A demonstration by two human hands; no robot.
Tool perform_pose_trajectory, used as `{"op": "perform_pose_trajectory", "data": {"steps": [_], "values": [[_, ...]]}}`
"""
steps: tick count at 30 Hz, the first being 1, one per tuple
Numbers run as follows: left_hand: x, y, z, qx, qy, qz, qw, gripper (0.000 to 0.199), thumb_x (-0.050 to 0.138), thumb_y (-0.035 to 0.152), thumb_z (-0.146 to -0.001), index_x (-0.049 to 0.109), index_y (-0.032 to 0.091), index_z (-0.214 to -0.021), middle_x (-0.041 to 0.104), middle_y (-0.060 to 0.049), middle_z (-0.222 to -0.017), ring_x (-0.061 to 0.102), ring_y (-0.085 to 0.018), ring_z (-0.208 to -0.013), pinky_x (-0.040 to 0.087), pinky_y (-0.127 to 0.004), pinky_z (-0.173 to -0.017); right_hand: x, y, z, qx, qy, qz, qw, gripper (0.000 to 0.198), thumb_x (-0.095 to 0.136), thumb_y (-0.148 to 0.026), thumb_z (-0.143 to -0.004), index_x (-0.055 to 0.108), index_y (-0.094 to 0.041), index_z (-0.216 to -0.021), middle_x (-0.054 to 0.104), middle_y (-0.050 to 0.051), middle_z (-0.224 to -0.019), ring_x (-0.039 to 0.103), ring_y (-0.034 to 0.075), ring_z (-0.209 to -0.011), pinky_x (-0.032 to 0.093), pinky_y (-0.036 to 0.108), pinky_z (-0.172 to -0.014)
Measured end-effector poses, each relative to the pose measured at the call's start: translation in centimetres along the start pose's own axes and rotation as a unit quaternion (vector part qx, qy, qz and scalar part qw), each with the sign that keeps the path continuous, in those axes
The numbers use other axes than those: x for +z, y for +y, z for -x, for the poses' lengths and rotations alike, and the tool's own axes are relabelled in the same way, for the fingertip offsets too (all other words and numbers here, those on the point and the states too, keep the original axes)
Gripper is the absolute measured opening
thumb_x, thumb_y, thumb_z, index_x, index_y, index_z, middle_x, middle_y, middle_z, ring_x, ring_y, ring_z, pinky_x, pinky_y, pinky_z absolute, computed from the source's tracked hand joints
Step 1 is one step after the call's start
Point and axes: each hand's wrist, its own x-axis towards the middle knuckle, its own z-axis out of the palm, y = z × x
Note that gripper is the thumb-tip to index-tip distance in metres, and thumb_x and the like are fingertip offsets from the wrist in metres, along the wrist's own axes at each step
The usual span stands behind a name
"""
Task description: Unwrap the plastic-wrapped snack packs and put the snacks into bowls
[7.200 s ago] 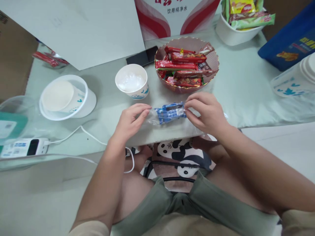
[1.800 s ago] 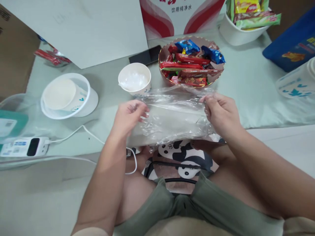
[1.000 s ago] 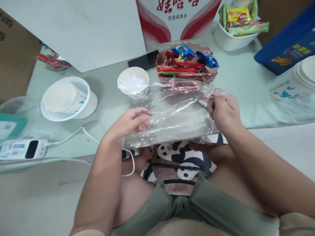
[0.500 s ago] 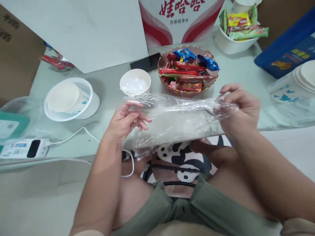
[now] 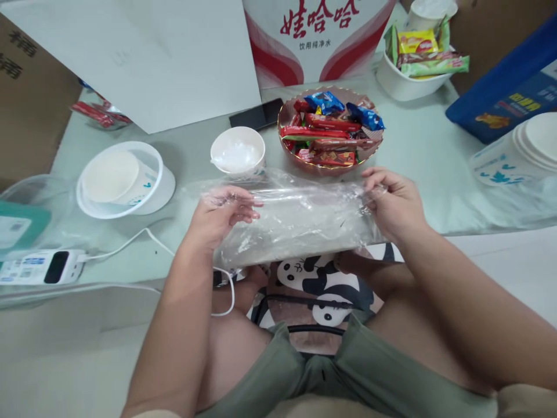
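Note:
A clear plastic bag (image 5: 300, 223) stretches between my two hands over the table's near edge. My left hand (image 5: 220, 215) grips its left side, the thumb and fingers closed on the film. At the other end my right hand (image 5: 394, 200) pinches the bag's upper right corner. Just beyond the bag stands a white paper cup (image 5: 238, 152) with crumpled clear plastic inside. Right of that cup sits a pink, gold-rimmed bowl (image 5: 300, 165) holding several wrapped snacks in red, brown and blue.
A white bowl (image 5: 167, 183) with a tilted paper cup (image 5: 111, 174) is at left. A power strip (image 5: 41, 266) with a white cable lies in front of it. Behind are a phone (image 5: 256, 114) and large boxes. Stacked cups (image 5: 507, 159) and a blue bag (image 5: 500, 96) stand right.
My right hand has moved left, closer to my left hand. The plastic bag has come lower and hangs less stretched, with its upper edge slacker.

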Motion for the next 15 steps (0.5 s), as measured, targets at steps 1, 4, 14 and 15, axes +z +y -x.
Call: {"op": "perform_pose_trajectory", "data": {"steps": [1, 4, 14, 15], "values": [[-0.1, 0.2, 0.2, -0.018, -0.025, 0.003, 1.0, 0.025, 0.09, 0.031, -0.066, 0.071, 0.017, -0.076, 0.075, -0.004, -0.063, 0.067, -0.015, -0.047, 0.051, -0.021, -0.043, -0.1, -0.2, -0.1, 0.02, 0.0, -0.044, 0.999, 0.014, 0.067, -0.019, -0.073, 0.057, -0.021, -0.063, 0.064, 0.003, -0.104, 0.039, 0.007, -0.055, 0.031, 0.027, -0.047], [-0.3, 0.6, 0.8, -0.025, -0.078, 0.009, 0.997, 0.029, 0.091, 0.034, -0.065, 0.071, 0.017, -0.077, 0.067, -0.001, -0.051, 0.062, -0.015, -0.039, 0.045, -0.021, -0.036, -0.7, -0.7, -0.2, 0.061, -0.02, -0.129, 0.99, 0.025, 0.069, -0.022, -0.074, 0.047, -0.021, -0.062, 0.065, -0.001, -0.108, 0.029, 0.004, -0.05, 0.026, 0.027, -0.045], [-1.0, 0.5, 0.4, 0.087, -0.006, 0.055, 0.995, 0.008, 0.08, 0.018, -0.059, 0.074, 0.018, -0.065, 0.074, -0.003, -0.076, 0.07, -0.014, -0.068, 0.059, -0.026, -0.067, -1.8, -0.8, -1.0, 0.088, -0.002, -0.242, 0.966, 0.014, 0.055, -0.02, -0.055, 0.041, -0.02, -0.052, 0.065, 0.003, -0.093, 0.045, 0.011, -0.059, 0.038, 0.032, -0.055], [-1.3, 0.5, 0.2, 0.095, -0.02, 0.056, 0.994, 0.007, 0.076, 0.021, -0.06, 0.076, 0.017, -0.066, 0.075, -0.005, -0.077, 0.07, -0.015, -0.071, 0.059, -0.027, -0.07, -1.5, -0.8, -1.0, 0.071, 0.024, -0.246, 0.966, 0.015, 0.054, -0.021, -0.052, 0.039, -0.02, -0.049, 0.063, 0.004, -0.087, 0.046, 0.012, -0.061, 0.039, 0.033, -0.055]]}}
